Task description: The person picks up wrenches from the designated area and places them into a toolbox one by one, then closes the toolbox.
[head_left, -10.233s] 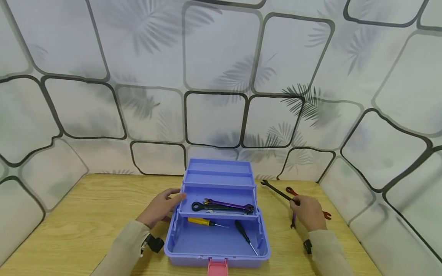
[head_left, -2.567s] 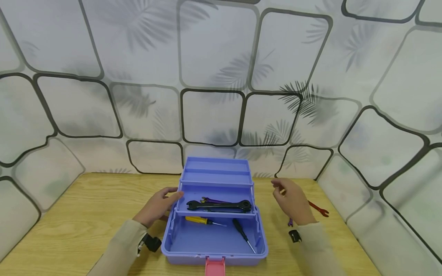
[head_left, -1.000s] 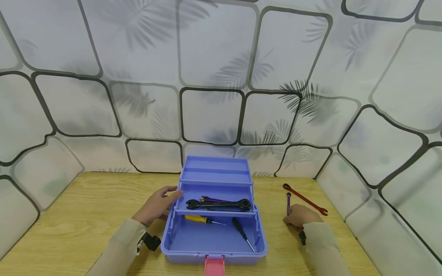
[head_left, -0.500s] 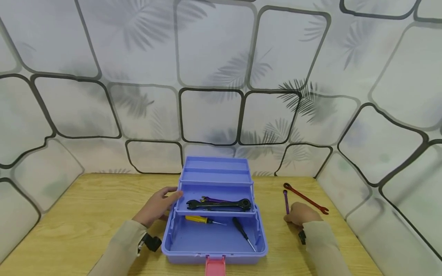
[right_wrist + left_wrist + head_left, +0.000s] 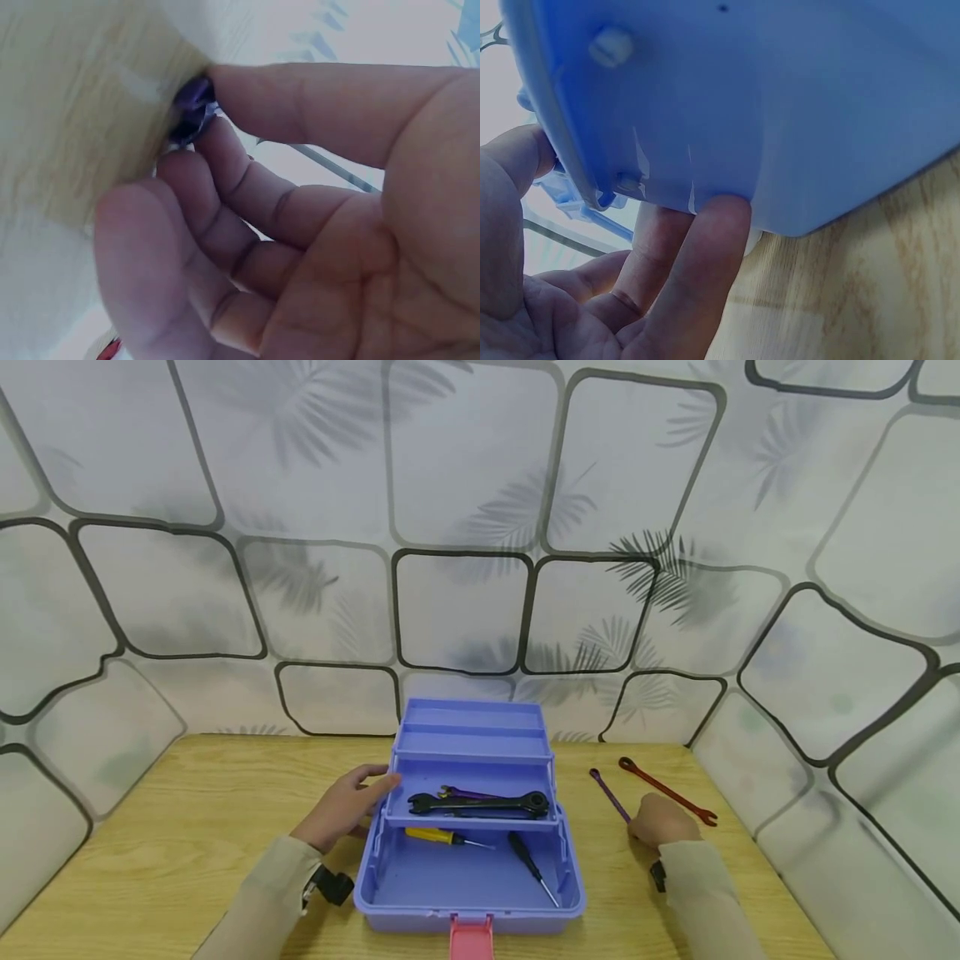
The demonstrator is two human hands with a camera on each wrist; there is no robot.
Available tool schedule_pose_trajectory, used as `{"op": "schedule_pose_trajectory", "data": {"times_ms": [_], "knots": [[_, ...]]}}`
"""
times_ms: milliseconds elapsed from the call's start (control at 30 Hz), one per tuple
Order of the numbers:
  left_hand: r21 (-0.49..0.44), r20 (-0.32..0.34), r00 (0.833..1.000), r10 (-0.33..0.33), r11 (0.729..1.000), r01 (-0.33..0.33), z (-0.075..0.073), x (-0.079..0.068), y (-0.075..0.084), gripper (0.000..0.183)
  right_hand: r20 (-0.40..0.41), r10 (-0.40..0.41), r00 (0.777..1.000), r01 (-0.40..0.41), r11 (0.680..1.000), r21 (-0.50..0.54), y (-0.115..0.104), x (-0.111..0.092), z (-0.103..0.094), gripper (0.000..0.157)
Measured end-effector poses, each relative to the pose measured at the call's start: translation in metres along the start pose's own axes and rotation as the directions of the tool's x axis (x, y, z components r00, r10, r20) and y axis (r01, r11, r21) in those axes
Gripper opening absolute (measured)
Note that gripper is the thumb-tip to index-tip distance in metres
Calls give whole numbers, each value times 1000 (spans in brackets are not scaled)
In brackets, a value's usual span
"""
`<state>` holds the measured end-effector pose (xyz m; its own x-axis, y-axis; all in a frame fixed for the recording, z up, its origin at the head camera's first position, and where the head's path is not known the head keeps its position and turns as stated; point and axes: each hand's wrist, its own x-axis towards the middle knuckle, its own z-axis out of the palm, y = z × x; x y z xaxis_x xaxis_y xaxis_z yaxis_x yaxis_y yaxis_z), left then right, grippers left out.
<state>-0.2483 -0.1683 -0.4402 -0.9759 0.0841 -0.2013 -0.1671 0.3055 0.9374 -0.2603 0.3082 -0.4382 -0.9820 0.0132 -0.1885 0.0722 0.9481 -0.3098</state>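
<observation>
Your right hand (image 5: pixel 663 822) pinches the purple wrench (image 5: pixel 610 796) at its near end, between thumb and forefinger; the other fingers are curled loosely below. The wrench lies to the right of the toolbox (image 5: pixel 405 923), its far end slanting leftward and away from you; whether it is lifted clear of the table (image 5: pixel 225 793), you cannot tell from these views. Your left hand (image 5: pixel 342 808) holds the toolbox's left side, thumb at the tray (image 5: pixel 480 774) edge, fingertips against the outer wall.

Findings on handling: the pinch sits at one end, so the long shank could swivel or dip; a firm squeeze is advised. Draw it leftward, apart from the red wrench (image 5: pixel 667 791) just beside. Light left-hand pressure should suffice; hard pushing could shift the tray.
</observation>
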Motion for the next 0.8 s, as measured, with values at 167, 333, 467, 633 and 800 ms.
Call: {"op": "schedule_pose_trajectory", "data": {"times_ms": [167,333,467,633,800], "knots": [[-4,-6,1000,-6,1000,6,0,-2,1,76,-56,15,998,-15,1000,-7,0,3,4,28],[5,5,1000,5,1000,-5,0,-3,2,75,-137,4,991,2,999,41,-3,5,3,31],[5,4,1000,7,1000,-7,0,-2,1,75,-175,-20,984,32,997,64,-6,6,1,19],[-5,-9,1000,-4,1000,4,1,-1,0,73,-224,-28,974,45,996,72,-10,5,2,38],[-1,-11,1000,-2,1000,2,2,-1,2,73,-247,-48,968,64,996,57,-10,4,1,41]]}}
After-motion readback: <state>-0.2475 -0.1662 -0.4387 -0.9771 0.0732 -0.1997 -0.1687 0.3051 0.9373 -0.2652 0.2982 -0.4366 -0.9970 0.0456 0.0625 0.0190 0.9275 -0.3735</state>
